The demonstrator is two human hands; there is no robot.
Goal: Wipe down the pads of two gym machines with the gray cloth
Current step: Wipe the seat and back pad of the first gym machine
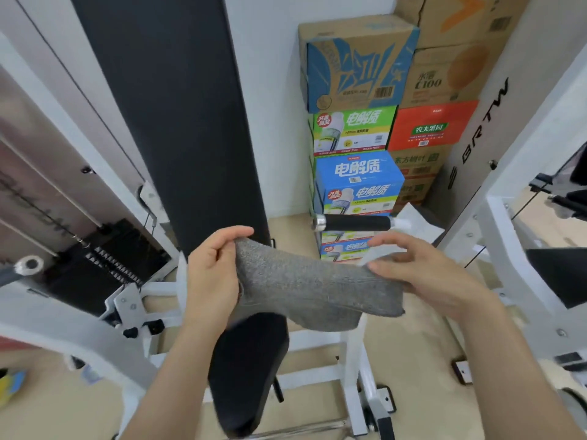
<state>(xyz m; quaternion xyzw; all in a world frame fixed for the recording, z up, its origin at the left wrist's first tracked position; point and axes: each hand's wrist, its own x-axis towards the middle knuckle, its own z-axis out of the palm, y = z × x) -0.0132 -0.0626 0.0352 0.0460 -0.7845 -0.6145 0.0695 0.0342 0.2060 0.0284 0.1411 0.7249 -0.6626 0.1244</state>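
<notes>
Both hands pinched the gray cloth (305, 290) taut in the air, left hand (212, 274) at one end, right hand (422, 274) at the other, above the seat pad (251, 376). Loosely bunched, it could slip mid-wipe and miss the back pad (178, 122).

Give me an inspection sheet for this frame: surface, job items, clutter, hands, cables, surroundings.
Surface: black seat pad and tall black back pad, both bare.
Job's things: gray cloth stretched in the air above the seat pad, touching neither pad.
Clutter: stacked drink cartons against the wall.
Grippers: left hand and right hand each pinch one end of the cloth.
Cables: thin machine cable by the weight stack.
Surroundings: white machine frames, black handle, beige floor.
</notes>
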